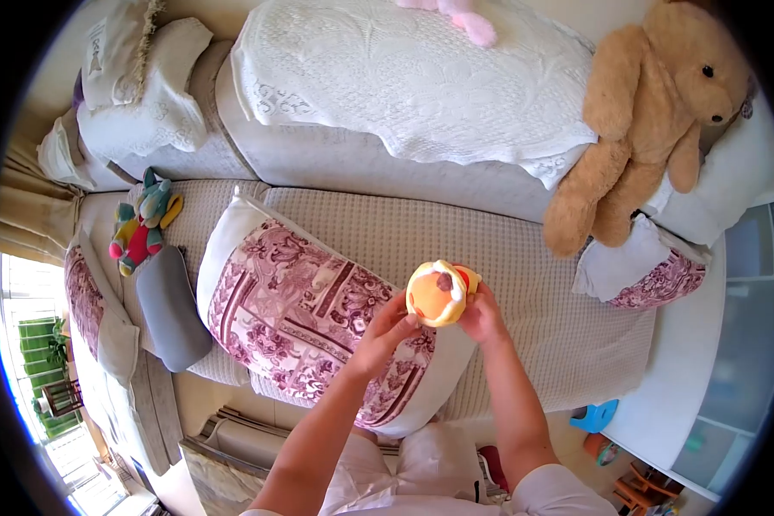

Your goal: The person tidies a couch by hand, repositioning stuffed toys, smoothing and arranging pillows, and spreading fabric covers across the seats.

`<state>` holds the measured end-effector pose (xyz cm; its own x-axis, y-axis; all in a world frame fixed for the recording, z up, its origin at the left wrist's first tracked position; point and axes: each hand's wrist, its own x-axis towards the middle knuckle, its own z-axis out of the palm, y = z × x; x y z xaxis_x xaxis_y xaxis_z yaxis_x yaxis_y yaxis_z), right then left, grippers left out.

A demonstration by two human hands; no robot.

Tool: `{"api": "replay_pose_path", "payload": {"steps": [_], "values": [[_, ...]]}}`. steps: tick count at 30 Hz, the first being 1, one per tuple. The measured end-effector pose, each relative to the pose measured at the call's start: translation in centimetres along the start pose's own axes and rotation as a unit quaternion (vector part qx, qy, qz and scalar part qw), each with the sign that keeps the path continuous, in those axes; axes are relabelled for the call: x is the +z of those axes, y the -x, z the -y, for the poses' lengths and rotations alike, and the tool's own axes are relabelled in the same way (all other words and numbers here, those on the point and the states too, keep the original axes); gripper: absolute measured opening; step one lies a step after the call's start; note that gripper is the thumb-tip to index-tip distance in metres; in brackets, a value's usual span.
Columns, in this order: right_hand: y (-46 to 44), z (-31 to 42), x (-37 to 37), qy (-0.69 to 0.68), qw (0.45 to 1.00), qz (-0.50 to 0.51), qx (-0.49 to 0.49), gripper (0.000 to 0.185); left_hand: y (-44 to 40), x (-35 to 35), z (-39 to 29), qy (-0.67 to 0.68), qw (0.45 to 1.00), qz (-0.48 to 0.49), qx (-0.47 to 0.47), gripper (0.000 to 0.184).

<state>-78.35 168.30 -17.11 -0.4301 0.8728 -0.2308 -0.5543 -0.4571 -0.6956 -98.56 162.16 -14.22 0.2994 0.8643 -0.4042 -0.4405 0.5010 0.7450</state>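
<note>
Nearest us, our left hand [382,340] and right hand [485,316] grip the round orange toy [437,297] between them, left fingers closed on its near left side; the right fingertips are mostly hidden behind it, so we cannot tell how firmly they press. The toy is held over the upper right part of the patterned pillow [297,288]. If either hand slackened, the soft toy could slip and roll off the pillow onto the seat [525,301]. Reaching farther, our forearms could brush the pillow askew. Beyond sits the bear [658,112], leaning against the backrest [318,153].
</note>
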Motion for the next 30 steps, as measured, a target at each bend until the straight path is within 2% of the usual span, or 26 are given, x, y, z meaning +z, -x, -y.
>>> {"api": "replay_pose_path", "payload": {"steps": [1, 2, 4, 5, 6, 8, 9, 10, 12, 14, 16, 17, 18, 20, 21, 23, 26, 27, 28, 29, 30], "values": [[0.2, -0.3, 0.6, 0.019, 1.000, 0.000, -0.007, 0.064, 0.3, 0.2, -0.2, 0.074, 0.997, -0.003, -0.013, 0.062], [0.3, -0.6, 0.9, 0.020, 1.000, 0.002, -0.005, 0.064, 0.8, 0.4, -0.6, 0.075, 0.997, -0.005, -0.011, 0.062], [0.4, -1.5, 1.6, -0.046, 0.999, 0.010, -0.019, 0.062, 1.8, 0.8, -1.5, 0.135, 0.991, -0.005, 0.012, 0.066], [0.4, -1.5, 2.5, -0.101, 0.994, -0.031, 0.014, 0.057, 2.0, 0.9, -1.7, 0.111, 0.993, 0.002, 0.027, 0.076], [0.5, -1.7, 3.2, -0.101, 0.994, -0.028, 0.015, 0.057, 2.3, 0.9, -1.6, 0.110, 0.993, 0.000, 0.029, 0.076], [0.9, -2.3, 4.3, -0.072, 0.997, -0.021, -0.017, 0.052, 2.9, 0.6, -1.2, 0.093, 0.993, -0.016, 0.072, 0.089], [1.1, -2.6, 4.5, -0.100, 0.995, -0.007, -0.010, 0.049, 3.1, 0.5, -1.1, 0.146, 0.986, -0.021, 0.072, 0.100], [1.2, -2.8, 4.7, -0.099, 0.995, -0.006, -0.009, 0.049, 3.3, 0.2, -1.0, 0.147, 0.986, -0.022, 0.073, 0.100], [1.5, -2.4, 6.4, -0.006, 0.999, 0.001, -0.041, 0.049, 3.8, -0.5, -1.2, 0.214, 0.975, 0.002, 0.061, 0.103], [1.6, -2.2, 6.7, 0.006, 0.999, 0.009, -0.036, 0.048, 4.2, -0.7, -1.3, 0.199, 0.978, 0.002, 0.057, 0.105], [1.6, -2.5, 6.7, 0.109, 0.991, 0.040, -0.069, 0.045, 4.5, -0.5, -1.7, 0.166, 0.985, -0.013, 0.041, 0.109], [1.6, -2.4, 7.2, 0.109, 0.991, 0.040, -0.069, 0.045, 4.5, -0.3, -1.4, 0.128, 0.989, -0.036, 0.069, 0.099], [1.7, -2.2, 7.6, 0.152, 0.984, 0.057, -0.078, 0.046, 4.6, -0.7, -1.0, 0.128, 0.989, -0.037, 0.068, 0.099], [1.9, -1.7, 8.3, 0.194, 0.974, 0.073, -0.087, 0.048, 4.5, -1.9, 0.0, 0.194, 0.979, -0.056, 0.026, 0.071], [1.9, -1.5, 8.3, 0.225, 0.967, 0.090, -0.077, 0.054, 4.4, -2.6, 0.4, 0.227, 0.973, -0.030, 0.007, 0.058], [2.1, -0.9, 8.8, 0.252, 0.961, 0.101, -0.052, 0.073, 4.7, -3.2, 0.5, 0.251, 0.967, -0.036, -0.023, 0.058], [1.7, -0.4, 9.3, 0.251, 0.960, 0.113, -0.051, 0.080, 4.7, -2.9, -0.1, 0.263, 0.961, -0.053, -0.066, 0.054], [1.7, -0.5, 9.2, 0.251, 0.960, 0.113, -0.051, 0.080, 4.6, -2.9, -0.1, 0.244, 0.965, -0.031, -0.095, 0.052], [1.6, -0.6, 9.1, 0.240, 0.963, 0.125, -0.006, 0.082, 4.4, -3.0, -0.2, 0.226, 0.966, -0.009, -0.125, 0.051], [1.5, -0.6, 9.0, 0.230, 0.963, 0.138, 0.039, 0.084, 4.2, -1.9, -1.0, 0.185, 0.970, -0.060, -0.148, 0.054], [1.5, -0.7, 9.0, 0.230, 0.963, 0.138, 0.039, 0.084, 4.0, -2.0, -1.1, 0.185, 0.970, -0.059, -0.148, 0.054]]}}
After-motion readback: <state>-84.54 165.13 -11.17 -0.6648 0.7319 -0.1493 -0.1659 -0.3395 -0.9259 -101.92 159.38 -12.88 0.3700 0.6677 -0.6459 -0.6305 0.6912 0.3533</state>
